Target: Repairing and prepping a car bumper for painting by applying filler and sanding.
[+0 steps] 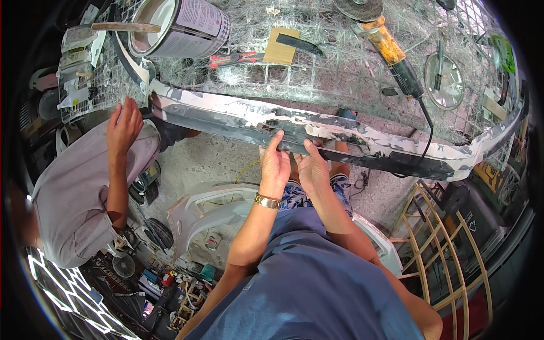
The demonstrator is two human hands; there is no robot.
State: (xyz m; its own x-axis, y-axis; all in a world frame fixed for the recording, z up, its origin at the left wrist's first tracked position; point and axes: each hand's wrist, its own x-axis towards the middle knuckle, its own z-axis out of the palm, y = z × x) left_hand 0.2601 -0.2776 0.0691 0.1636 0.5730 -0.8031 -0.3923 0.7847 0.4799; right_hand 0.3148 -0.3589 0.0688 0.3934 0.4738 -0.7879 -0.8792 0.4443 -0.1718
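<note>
I see dark grey bumper [340, 141] patched white, orange-bodied grinder [388, 42], gold watch [266, 200], blue shirt [317, 283], blue-white floral shorts [294, 195], co-worker's grey shirt [79, 198].

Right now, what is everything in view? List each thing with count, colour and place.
car bumper: one, grey with white filler patches, across the mesh bench edge
paint can: one, white-labelled, open, bench top left
stir stick: one, pale, across the can
angle grinder: one, orange and black, bench top right
sanding block: one, tan, bench centre
red-handled tool: one, beside the block
second bumper: one, white, on the floor
co-worker's hand: one, at the bumper's left end
left hand: on the bumper's lower edge, gold watch on wrist
right hand: beside it, on the same edge
</note>
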